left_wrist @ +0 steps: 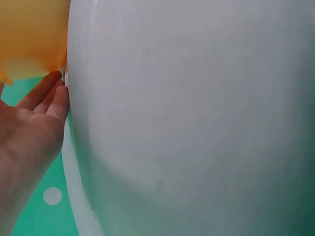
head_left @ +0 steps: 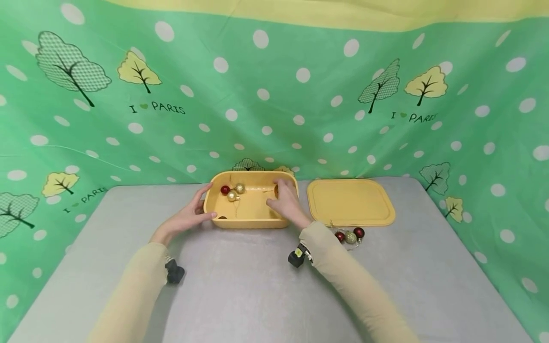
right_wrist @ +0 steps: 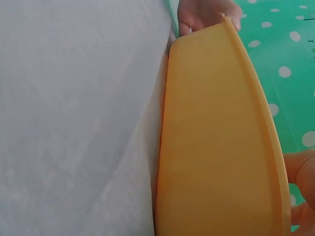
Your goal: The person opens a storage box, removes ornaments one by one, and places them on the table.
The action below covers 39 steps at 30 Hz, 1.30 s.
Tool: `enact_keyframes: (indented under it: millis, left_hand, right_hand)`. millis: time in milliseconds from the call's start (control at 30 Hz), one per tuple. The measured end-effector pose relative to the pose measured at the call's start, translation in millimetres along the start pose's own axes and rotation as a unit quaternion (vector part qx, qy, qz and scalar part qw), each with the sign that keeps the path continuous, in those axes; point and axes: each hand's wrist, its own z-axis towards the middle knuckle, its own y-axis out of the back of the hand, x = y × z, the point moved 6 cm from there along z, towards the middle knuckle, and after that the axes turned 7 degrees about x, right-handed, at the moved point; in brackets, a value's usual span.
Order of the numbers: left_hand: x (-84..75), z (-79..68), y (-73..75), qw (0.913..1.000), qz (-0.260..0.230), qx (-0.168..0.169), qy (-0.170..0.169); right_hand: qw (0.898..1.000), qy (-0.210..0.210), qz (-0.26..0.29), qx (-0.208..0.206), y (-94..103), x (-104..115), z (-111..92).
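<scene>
A yellow rectangular box (head_left: 253,223) stands near the table's back edge. My left hand (head_left: 185,217) holds its left end, thumb at the front rim and fingers along the end wall; the left wrist view shows those fingers (left_wrist: 58,101) against the box. Over the right end, my right hand (head_left: 286,200) reaches inside and pinches a small brownish-red bauble (head_left: 276,191), mostly hidden by the fingers, with a thin string beside it. In the box's left half lie a red bauble (head_left: 225,190) and two gold baubles (head_left: 232,196). Another dark red piece (head_left: 222,217) shows behind the front wall.
A flat yellow lid (head_left: 351,202) lies on the grey table (head_left: 240,286) right of the box. In front of the lid, near the right sleeve, are two red baubles (head_left: 359,232) and a gold bauble (head_left: 350,237) with string. A green dotted curtain (head_left: 274,85) hangs behind.
</scene>
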Motion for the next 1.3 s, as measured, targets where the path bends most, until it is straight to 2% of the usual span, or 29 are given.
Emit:
enact_keyframes:
  millis: [367,600,767,933,1133,1300]
  left_hand:
    - [-3.6,-1.5,-1.3,0.9999,0.013,-0.001,-0.004]
    - [-1.0,-1.6,-0.8,0.9999,0.006,0.0,-0.009]
    - [-1.0,-0.8,-1.0,0.9999,0.004,-0.001,-0.014]
    - [-0.3,-1.1,-0.9,1.0,0.001,-0.003,-0.008]
    - [-1.1,-1.5,-1.6,0.9999,0.001,-0.003,-0.01]
    - [-0.3,-1.3,-1.4,0.9999,0.005,-0.005,-0.011]
  right_hand:
    - [0.998,-0.03,-0.048,0.005,-9.4,-1,6]
    - [0.999,-0.026,-0.036,0.003,-9.7,-2,8]
    - [0.999,-0.032,0.003,0.031,-9.9,-3,8]
    - [0.996,-0.018,0.058,0.059,-11.2,-2,9]
    - [0.99,-0.008,0.099,0.097,-15.5,-3,9]
    - [0.98,0.026,0.163,0.108,-16.0,0,6]
